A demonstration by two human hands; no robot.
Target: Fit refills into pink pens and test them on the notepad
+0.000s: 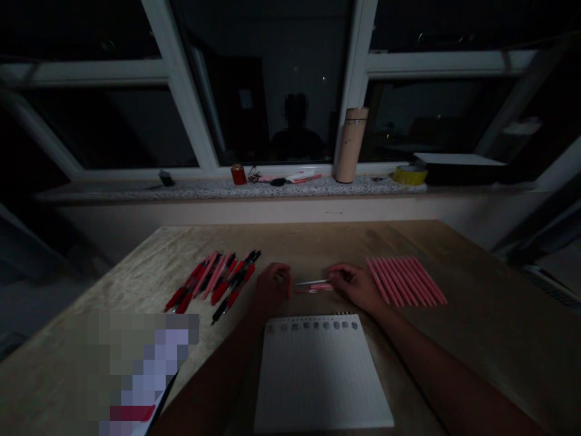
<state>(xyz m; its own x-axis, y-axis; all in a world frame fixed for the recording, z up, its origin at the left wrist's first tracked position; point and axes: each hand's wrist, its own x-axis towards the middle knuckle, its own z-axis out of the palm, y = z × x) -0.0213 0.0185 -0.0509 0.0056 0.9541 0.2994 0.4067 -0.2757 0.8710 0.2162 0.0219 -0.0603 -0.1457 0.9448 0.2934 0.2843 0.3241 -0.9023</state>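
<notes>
My left hand is curled on the table, a short pink pen part upright at its fingertips. Opposite it, my right hand pinches one end of a thin, pale pen refill pointing left. Just below the refill lie small pink pen pieces, too dim to make out singly. Left of my left hand is a loose pile of red, black and pink pens. To the right of my right hand, several pink pens lie side by side in a slanted row.
A spiral notepad with a row of dark scribbles along its top lies between my forearms. The granite windowsill behind the table holds a tan flask, yellow tape and a small red container. A blurred-out patch covers the lower left.
</notes>
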